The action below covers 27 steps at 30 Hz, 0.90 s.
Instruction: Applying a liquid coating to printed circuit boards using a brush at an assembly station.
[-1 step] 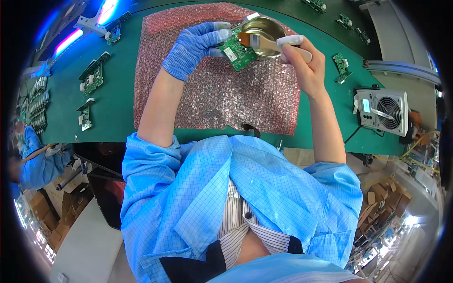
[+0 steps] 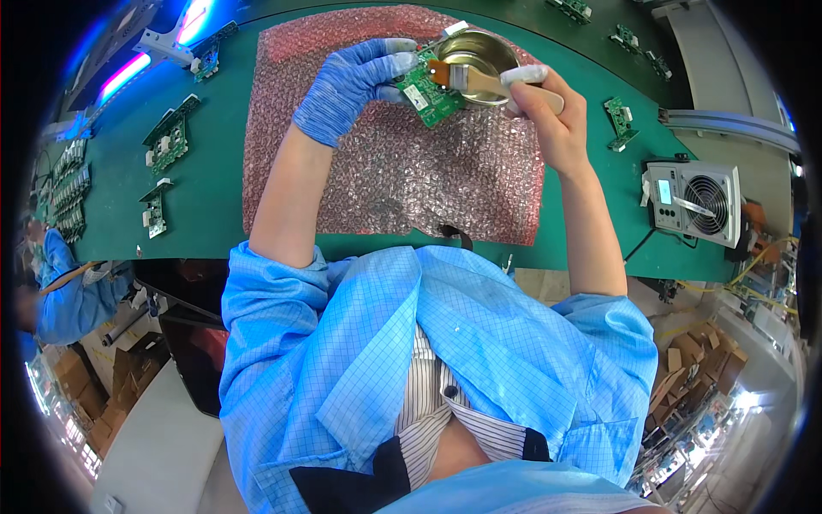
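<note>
So the little green circuit board (image 2: 432, 107) is up in the air over the bubble wrap, tilted, pinched at its left edge by the fingers of the blue-gloved left hand (image 2: 349, 92). The bare right hand (image 2: 558, 124), white covers on a couple of its fingertips, is closed around the handle of a flat brush (image 2: 484, 83). Its orange-brown bristles lie across the board's upper right part, though I can't tell if they're actually pressing on it.

Right behind all that is a shiny round metal bowl (image 2: 490, 47), and it's pretty crowded there: the brush and the board's edge cut across the view of it, so I can only see part of the inside. Under everything is a big pinkish sheet of bubble wrap (image 2: 385, 171), kinda ragged along its near edge, lying on the green desk (image 2: 218, 137).

More boards are scattered about, well apart from the hands: a couple to the left (image 2: 169, 140), one just right of the wrap (image 2: 619, 122), a few more at the far right corner, and a whole row (image 2: 70, 193) packed together at the far left. There's a glowing blue-and-pink lamp (image 2: 124, 75) back left, and a white fan unit (image 2: 698, 201) on the right with its dark cable trailing near the desk edge. Beyond that, cardboard boxes (image 2: 698, 364) are piled below on the right, and another person's blue sleeve (image 2: 81, 308) shows at far left.
</note>
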Each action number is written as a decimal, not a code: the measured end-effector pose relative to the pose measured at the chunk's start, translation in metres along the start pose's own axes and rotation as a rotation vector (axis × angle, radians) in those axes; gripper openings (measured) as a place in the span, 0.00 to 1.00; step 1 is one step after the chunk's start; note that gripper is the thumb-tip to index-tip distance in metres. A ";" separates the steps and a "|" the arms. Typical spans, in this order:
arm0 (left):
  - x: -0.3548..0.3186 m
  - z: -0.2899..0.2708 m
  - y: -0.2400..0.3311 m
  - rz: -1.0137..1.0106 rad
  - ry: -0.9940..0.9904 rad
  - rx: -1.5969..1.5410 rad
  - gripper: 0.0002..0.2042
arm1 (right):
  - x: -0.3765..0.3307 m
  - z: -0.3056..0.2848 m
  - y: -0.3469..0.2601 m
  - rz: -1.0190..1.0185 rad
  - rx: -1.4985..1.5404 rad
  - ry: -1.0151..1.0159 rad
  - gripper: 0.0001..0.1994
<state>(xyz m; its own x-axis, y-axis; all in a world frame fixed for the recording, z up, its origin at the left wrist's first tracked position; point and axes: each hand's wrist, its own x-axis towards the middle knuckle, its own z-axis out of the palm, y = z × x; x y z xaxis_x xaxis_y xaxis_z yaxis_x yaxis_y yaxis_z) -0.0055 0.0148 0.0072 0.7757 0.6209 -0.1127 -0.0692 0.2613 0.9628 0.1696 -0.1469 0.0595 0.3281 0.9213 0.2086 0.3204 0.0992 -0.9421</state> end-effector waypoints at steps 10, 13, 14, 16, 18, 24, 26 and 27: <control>-0.003 -0.008 -0.009 0.029 0.052 -0.184 0.15 | -0.014 0.002 0.014 0.077 0.113 0.108 0.09; 0.001 -0.007 -0.012 0.077 0.109 -0.253 0.15 | -0.019 0.013 0.019 0.096 0.079 0.064 0.09; 0.001 -0.009 -0.012 0.088 0.149 -0.259 0.15 | -0.020 0.016 0.017 0.113 0.060 0.043 0.08; 0.001 -0.010 -0.011 0.098 0.191 -0.265 0.14 | -0.021 0.018 0.012 0.121 0.082 0.062 0.08; 0.000 -0.007 -0.008 0.104 0.231 -0.240 0.15 | -0.016 0.019 0.010 0.073 0.148 0.167 0.07; 0.009 -0.004 -0.009 0.172 0.272 -0.285 0.14 | -0.016 0.031 0.013 0.134 0.046 0.162 0.07; 0.013 -0.002 -0.006 0.165 0.272 -0.277 0.14 | -0.019 0.034 0.015 0.157 0.072 0.122 0.07; 0.017 -0.001 -0.004 0.160 0.272 -0.270 0.13 | -0.019 0.032 0.017 0.159 0.071 0.133 0.07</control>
<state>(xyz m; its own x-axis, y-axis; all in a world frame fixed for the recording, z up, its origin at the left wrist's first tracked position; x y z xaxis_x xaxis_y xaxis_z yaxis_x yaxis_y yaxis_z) 0.0077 0.0252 0.0009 0.5500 0.8328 -0.0630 -0.3652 0.3077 0.8786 0.1400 -0.1510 0.0313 0.4852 0.8704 0.0841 0.1935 -0.0131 -0.9810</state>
